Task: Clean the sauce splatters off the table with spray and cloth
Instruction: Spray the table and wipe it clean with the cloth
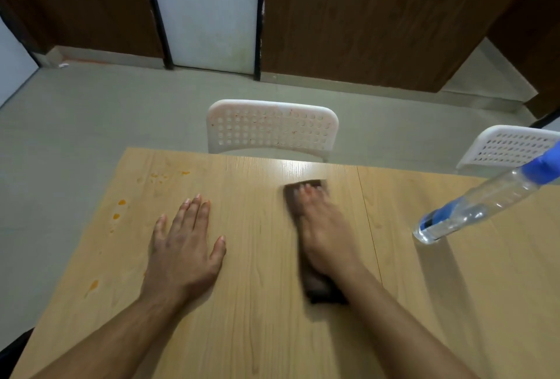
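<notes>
The right hand (325, 236) presses a dark cloth (306, 193) flat on the worktop (263, 333), fingers together, blurred. The left hand (185, 248) rests with fingers spread. Orange splatters (116, 216) lie left of those fingers near the edge. The spray bottle (472, 209) stands right; two chairs (272, 127) sit beyond.

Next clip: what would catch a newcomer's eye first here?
The right hand pressed flat on a dark cloth mid-table, blurred. Orange sauce spots dot the table's left side beyond the flat left hand. A clear spray bottle stands at right.
</notes>
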